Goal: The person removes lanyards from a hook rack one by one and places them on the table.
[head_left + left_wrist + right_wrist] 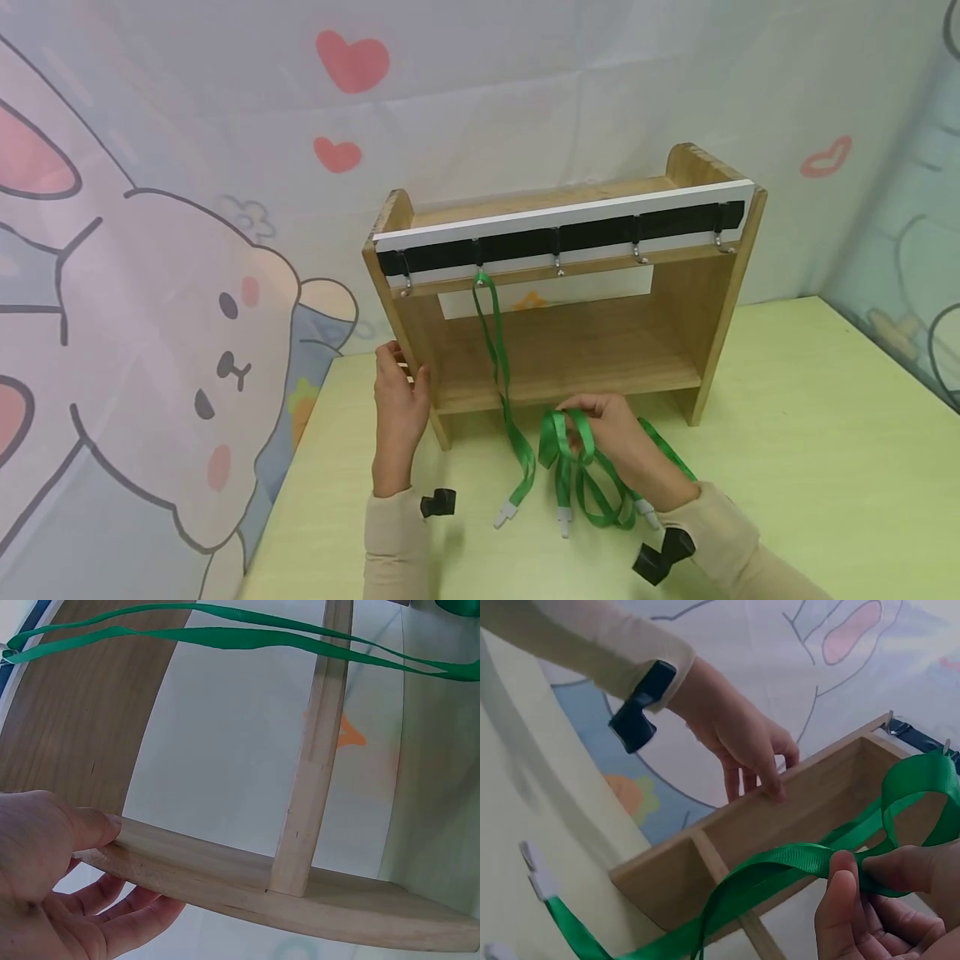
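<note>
A wooden shelf stands on the table, with a white board bearing a black strip and several metal hooks along its top front. One green lanyard hangs from the second hook from the left, its white clip low in front. My left hand grips the shelf's left side panel, thumb on one face and fingers around the other. In front of the shelf, my right hand pinches a looped green lanyard between thumb and fingers. Whether the green strap below it belongs to another lanyard, I cannot tell.
White clips show below the right hand. The pale yellow-green table extends right of the shelf. Behind hangs a backdrop with hearts and a cartoon rabbit. Each sleeve bears a black wrist mount.
</note>
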`<state>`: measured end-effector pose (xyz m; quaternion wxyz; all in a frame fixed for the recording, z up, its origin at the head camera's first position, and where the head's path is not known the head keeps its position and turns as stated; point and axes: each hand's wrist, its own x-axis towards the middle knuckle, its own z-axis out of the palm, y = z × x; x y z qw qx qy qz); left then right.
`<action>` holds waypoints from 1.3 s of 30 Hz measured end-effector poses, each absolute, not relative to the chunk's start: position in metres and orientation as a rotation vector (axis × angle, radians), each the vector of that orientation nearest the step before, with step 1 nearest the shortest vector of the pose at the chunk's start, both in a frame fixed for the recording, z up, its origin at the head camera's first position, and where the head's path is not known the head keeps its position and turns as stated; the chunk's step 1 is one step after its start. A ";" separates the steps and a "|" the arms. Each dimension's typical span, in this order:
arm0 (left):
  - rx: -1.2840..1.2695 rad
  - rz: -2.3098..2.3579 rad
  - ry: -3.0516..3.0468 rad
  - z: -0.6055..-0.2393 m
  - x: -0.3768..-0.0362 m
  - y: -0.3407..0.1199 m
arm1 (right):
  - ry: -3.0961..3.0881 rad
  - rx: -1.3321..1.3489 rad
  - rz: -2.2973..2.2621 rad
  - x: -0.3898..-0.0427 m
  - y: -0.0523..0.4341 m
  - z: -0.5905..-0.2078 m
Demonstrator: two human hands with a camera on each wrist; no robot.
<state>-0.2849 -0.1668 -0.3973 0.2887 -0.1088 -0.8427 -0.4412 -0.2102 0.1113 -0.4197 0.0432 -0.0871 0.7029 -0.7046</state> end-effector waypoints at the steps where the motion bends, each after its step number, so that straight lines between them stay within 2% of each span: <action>1: -0.288 -1.179 -2.252 -0.397 -0.285 -0.167 | 2.138 -0.284 -2.142 -0.210 0.111 -0.422; 12: -0.286 -1.205 -2.263 -0.398 -0.285 -0.168 | 1.955 -0.255 -2.026 -0.203 0.104 -0.452; 26: -0.309 -1.181 -2.252 -0.398 -0.284 -0.168 | 1.872 0.054 -1.943 -0.197 0.098 -0.481; 34: -0.311 -1.179 -2.249 -0.399 -0.284 -0.167 | 2.171 0.007 -1.800 -0.198 0.095 -0.490; 39: -0.309 -1.176 -2.254 -0.398 -0.285 -0.168 | 2.320 -0.161 -1.737 -0.200 0.095 -0.492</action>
